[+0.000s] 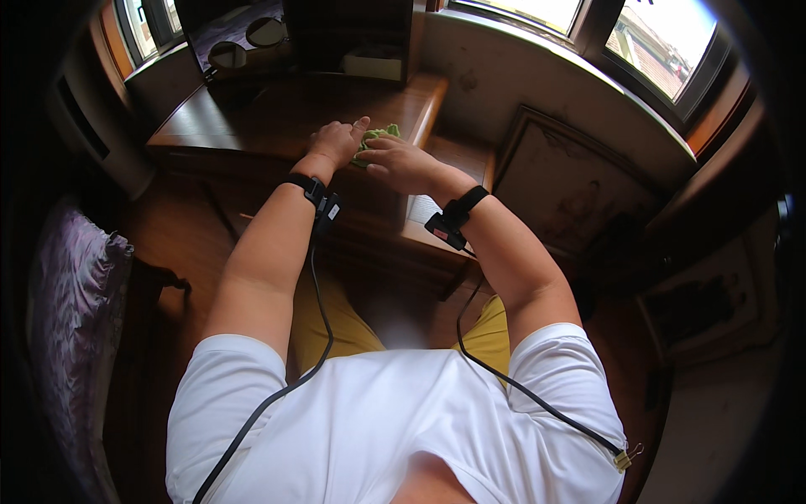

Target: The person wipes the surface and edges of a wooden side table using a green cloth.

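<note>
A crumpled green cloth (393, 130) is between my two hands, over the front right part of a dark wooden dressing table (208, 129). My right hand (406, 165) lies across the cloth with its fingers over it, gripping it. At the cloth's left edge is my left hand (337, 142), its thumb raised and touching or close to the fabric. The left fingers are partly hidden, so their hold on the cloth cannot be made out. Each wrist wears a black strap with a small cabled box.
Behind the tabletop stands a mirror (236, 19) beside a dark recess holding a pale box (373, 66). A lower wooden surface (463, 160) adjoins at right, near a framed panel (567, 183) leaning on the wall. Purple patterned fabric (79, 277) covers something at left.
</note>
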`<state>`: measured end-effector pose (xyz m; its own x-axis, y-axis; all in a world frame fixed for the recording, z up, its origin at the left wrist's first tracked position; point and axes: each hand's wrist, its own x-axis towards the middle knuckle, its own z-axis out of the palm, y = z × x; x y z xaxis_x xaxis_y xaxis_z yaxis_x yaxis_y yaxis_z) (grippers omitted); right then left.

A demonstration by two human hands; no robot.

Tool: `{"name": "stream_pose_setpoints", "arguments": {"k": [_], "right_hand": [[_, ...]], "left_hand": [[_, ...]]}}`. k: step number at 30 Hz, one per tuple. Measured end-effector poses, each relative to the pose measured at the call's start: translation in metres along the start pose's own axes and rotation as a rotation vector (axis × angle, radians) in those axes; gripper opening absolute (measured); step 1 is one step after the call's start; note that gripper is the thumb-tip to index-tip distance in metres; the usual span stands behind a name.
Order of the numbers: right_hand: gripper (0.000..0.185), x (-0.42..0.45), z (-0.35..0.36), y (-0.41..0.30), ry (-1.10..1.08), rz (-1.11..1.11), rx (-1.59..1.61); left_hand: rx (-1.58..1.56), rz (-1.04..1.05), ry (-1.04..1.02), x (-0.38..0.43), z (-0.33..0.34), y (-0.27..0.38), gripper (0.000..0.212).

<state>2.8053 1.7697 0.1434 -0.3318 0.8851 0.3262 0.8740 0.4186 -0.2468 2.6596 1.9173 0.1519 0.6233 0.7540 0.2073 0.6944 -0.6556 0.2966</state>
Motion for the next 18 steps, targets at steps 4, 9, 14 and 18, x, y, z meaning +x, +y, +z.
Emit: {"name": "stream_pose_setpoints", "arguments": {"k": [4, 9, 14, 18], "right_hand": [[0.039, -0.007, -0.001, -0.001, 0.010, 0.007, 0.041], [0.042, 0.015, -0.018, 0.027, -0.087, 0.030, 0.029], [0.041, 0.026, -0.015, 0.076, 0.008, 0.115, -0.033], [0.040, 0.041, -0.022, 0.110, -0.015, 0.129, -0.099]], "left_hand": [[0.006, 0.018, 0.055, -0.004, -0.002, 0.003, 0.069], [0.076, 0.075, 0.272, -0.001, 0.023, -0.013, 0.059], [0.051, 0.117, 0.322, 0.000, 0.031, -0.016, 0.053], [0.068, 0.188, 0.427, 0.002, 0.035, -0.025, 0.040]]}}
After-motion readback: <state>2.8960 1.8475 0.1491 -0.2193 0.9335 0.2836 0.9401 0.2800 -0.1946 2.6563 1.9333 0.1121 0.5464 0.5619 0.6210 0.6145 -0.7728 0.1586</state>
